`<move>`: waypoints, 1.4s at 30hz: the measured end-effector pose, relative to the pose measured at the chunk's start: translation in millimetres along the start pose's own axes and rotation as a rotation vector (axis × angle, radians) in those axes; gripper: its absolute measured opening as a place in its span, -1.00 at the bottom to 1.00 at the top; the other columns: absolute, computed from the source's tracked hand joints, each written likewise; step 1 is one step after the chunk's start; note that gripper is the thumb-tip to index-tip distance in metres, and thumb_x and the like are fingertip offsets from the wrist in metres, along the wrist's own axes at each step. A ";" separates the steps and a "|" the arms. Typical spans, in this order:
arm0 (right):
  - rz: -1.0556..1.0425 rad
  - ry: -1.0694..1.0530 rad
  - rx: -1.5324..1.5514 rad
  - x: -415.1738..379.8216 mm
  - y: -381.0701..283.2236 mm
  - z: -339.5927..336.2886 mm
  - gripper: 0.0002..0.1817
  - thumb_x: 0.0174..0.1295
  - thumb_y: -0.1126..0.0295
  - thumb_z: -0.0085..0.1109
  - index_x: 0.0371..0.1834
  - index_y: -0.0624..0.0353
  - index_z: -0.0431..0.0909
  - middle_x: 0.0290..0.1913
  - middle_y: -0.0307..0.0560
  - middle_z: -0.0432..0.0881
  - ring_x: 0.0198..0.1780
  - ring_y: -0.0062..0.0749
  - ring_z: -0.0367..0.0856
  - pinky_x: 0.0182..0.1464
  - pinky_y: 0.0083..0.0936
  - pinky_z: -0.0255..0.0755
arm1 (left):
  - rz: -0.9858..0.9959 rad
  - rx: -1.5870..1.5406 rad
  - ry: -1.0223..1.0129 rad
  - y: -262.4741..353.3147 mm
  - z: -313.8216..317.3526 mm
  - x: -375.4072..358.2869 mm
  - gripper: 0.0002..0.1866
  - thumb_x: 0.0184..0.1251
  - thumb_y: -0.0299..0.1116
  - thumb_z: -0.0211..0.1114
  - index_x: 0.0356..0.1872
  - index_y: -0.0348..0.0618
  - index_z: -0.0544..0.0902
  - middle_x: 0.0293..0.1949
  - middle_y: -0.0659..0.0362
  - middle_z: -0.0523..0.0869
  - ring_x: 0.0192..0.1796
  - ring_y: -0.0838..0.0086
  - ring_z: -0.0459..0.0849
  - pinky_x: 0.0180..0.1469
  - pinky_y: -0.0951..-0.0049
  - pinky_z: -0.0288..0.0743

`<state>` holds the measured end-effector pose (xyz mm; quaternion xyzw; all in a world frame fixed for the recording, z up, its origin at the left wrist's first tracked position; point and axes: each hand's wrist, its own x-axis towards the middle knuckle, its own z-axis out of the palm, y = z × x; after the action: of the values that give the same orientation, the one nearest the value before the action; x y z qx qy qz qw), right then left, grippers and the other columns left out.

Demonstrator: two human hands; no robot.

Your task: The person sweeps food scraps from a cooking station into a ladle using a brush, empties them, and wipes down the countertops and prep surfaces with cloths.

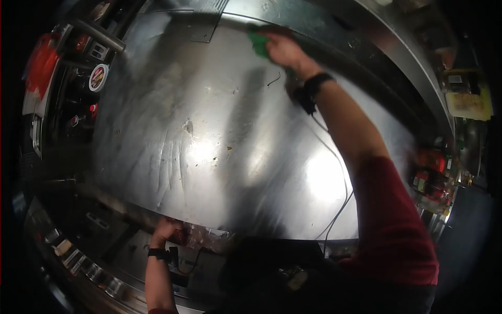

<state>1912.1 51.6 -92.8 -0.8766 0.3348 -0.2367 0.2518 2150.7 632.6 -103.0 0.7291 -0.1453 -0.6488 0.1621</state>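
My right hand (285, 49) is stretched out to the far edge of a broad metal work surface (209, 115), its fingers closed on a green cloth (257, 42). The cloth lies against the metal and is blurred. My left hand (167, 228) is low at the near edge of the surface, beside clear plastic with something reddish (194, 235). Its fingers are dim and partly hidden, so I cannot make out whether they grip anything. Small brown crumbs (229, 148) and wet streaks (170, 162) mark the metal.
A thin cable (342, 167) runs from my right wristband down across the surface. A flat metal plate (201, 26) lies at the far left. On the left are a round-lidded tub (98, 77) and red-capped bottles (94, 109); packaged goods (434, 183) stand on the right.
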 end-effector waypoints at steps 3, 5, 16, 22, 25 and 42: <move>-0.380 0.122 -0.111 -64.3 -71.7 19.1 -0.62 -0.02 0.45 0.15 -0.09 -0.11 0.68 0.04 -0.14 0.64 -0.04 -0.15 0.62 0.01 -0.26 0.49 | 0.040 -0.162 -0.088 -42.8 -9.8 21.7 -0.73 -0.13 -0.55 0.27 -0.29 -0.38 0.61 -0.47 0.04 0.69 -0.51 0.28 0.70 -0.51 0.35 0.55; -0.335 0.123 -0.040 -120.6 -136.1 50.3 -0.59 -0.12 0.52 0.17 -0.15 -0.14 0.71 0.00 -0.28 0.68 -0.04 -0.33 0.60 0.01 -0.30 0.41 | 0.030 -0.117 -0.068 -24.5 -7.5 13.3 -0.72 -0.12 -0.56 0.26 -0.27 -0.38 0.61 -0.48 0.04 0.68 -0.53 0.26 0.70 -0.53 0.35 0.55; -0.287 -0.486 0.309 -296.6 -344.0 86.7 -0.68 -0.13 0.51 0.24 -0.27 -0.12 0.73 0.13 -0.40 0.58 0.10 -0.39 0.46 0.22 -0.33 0.25 | 0.050 -0.125 -0.177 15.6 -30.7 -17.8 -0.66 -0.13 -0.53 0.25 -0.19 -0.31 0.65 -0.32 0.18 0.71 -0.28 0.45 0.66 -0.23 0.43 0.52; -0.207 -0.454 0.980 -258.2 -397.2 58.3 -0.61 -0.11 0.63 0.11 -0.13 0.15 0.61 0.10 -0.06 0.58 0.15 -0.02 0.53 0.23 -0.16 0.42 | 0.081 -0.108 -0.138 -33.3 -49.3 1.7 -0.68 -0.14 -0.48 0.31 -0.24 -0.29 0.66 -0.40 0.19 0.70 -0.40 0.45 0.66 -0.37 0.42 0.52; -0.363 -0.782 0.324 -249.4 -417.7 67.1 -0.63 -0.09 0.59 0.14 -0.12 0.15 0.59 0.11 -0.04 0.58 0.08 -0.02 0.57 0.07 -0.23 0.55 | 0.187 -0.094 -0.096 -54.3 -57.5 12.7 -0.69 -0.14 -0.46 0.32 -0.25 -0.28 0.66 -0.43 0.17 0.70 -0.44 0.44 0.67 -0.42 0.43 0.52; 0.414 -0.106 0.788 -163.3 -292.3 -59.6 -0.54 -0.05 0.73 -0.01 -0.02 0.31 0.59 -0.06 -0.08 0.69 -0.03 -0.41 0.63 0.09 -0.47 0.49 | 0.192 -0.123 -0.160 -43.1 -91.5 -5.6 -0.70 -0.14 -0.52 0.28 -0.25 -0.26 0.64 -0.50 0.13 0.68 -0.56 0.36 0.68 -0.54 0.37 0.55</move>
<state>1905.8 339.8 87.7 -0.6392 0.3742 -0.2453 0.6254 2241.0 678.3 -106.6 0.6465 -0.1869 -0.6941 0.2557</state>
